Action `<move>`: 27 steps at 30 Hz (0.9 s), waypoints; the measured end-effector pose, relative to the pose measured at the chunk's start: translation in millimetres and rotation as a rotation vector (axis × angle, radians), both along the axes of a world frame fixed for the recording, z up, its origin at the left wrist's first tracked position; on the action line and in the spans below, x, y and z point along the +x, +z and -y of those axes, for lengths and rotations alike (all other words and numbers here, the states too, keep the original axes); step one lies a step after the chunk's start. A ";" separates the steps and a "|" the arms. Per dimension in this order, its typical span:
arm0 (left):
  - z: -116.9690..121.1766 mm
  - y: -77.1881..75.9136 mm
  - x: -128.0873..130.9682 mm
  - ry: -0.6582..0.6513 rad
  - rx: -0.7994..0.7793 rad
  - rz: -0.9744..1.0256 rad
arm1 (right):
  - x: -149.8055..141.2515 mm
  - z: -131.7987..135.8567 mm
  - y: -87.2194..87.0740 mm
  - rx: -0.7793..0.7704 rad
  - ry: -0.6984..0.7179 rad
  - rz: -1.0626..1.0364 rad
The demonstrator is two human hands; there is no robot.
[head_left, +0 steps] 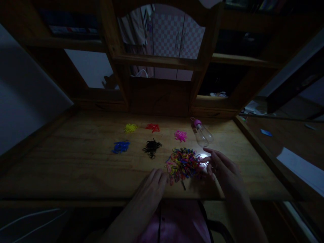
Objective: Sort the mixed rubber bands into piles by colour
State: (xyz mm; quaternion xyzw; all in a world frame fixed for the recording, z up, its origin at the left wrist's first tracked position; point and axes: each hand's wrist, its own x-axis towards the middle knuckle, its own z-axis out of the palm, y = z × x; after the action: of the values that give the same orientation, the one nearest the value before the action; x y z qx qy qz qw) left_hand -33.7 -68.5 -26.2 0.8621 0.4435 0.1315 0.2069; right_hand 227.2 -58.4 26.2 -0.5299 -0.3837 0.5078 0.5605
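A mixed heap of small coloured loops (184, 163), which look like rubber bands, lies near the table's front edge. My left hand (155, 184) rests on the wood at the heap's left edge, fingers laid down and nothing visible in them. At its right side is my right hand (220, 165), fingers apart, one fingertip at the loops. Sorted by colour beyond are a yellow pile (131, 128), a red pile (153, 127), a blue pile (120, 147), a black pile (152, 148) and a pink pile (180, 135). A clear bottle (204, 136) with a pink cap lies on its side.
The wooden table (76, 162) backs onto a shelf unit with a mirror (172, 37). A small dark stick-like piece (183, 185) lies in front of the heap. To the right, a side surface holds white paper (303, 168) and a blue packet (266, 132). The room is dim.
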 end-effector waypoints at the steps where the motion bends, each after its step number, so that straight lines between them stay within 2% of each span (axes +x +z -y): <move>1: -6.2 4.8 -3.4 -0.013 0.005 0.039 | 1.3 0.7 1.1 0.007 -0.010 0.007; 3: -27.1 22.2 -9.4 -0.026 0.024 0.134 | 2.8 1.6 4.7 0.016 -0.012 0.016; 5: -58.2 43.9 -10.1 -0.026 0.048 0.201 | 2.1 0.8 9.5 0.004 0.031 0.018; 8: -113.2 65.9 5.0 -0.038 0.030 0.259 | -2.4 -6.8 12.8 -0.013 0.119 -0.033; 10: -144.8 66.8 23.3 -0.052 0.032 0.275 | -5.9 -16.1 9.8 -0.021 0.148 -0.122; 13: -172.0 53.2 50.1 -0.069 0.042 0.287 | -8.8 -30.0 1.5 -0.050 0.177 -0.285; 16: -177.6 38.5 63.6 -0.076 0.051 0.302 | -9.7 -34.7 -2.0 -0.064 0.236 -0.414; 19: -174.8 34.4 64.1 -0.053 0.076 0.324 | -11.6 -30.5 0.8 -0.063 0.286 -0.521; 23: -167.9 46.9 52.8 0.013 0.123 0.353 | -15.0 -27.1 4.8 -0.068 0.301 -0.580; 27: -145.5 70.6 16.2 0.068 0.160 0.366 | -17.0 -32.5 7.6 -0.058 0.329 -0.603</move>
State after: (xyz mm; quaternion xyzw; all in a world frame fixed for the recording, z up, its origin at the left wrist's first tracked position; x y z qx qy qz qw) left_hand -17.5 77.0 44.4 0.8220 0.4157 0.3277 0.2101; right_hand 210.2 -26.0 33.9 -0.3025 -0.2665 0.7359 0.5440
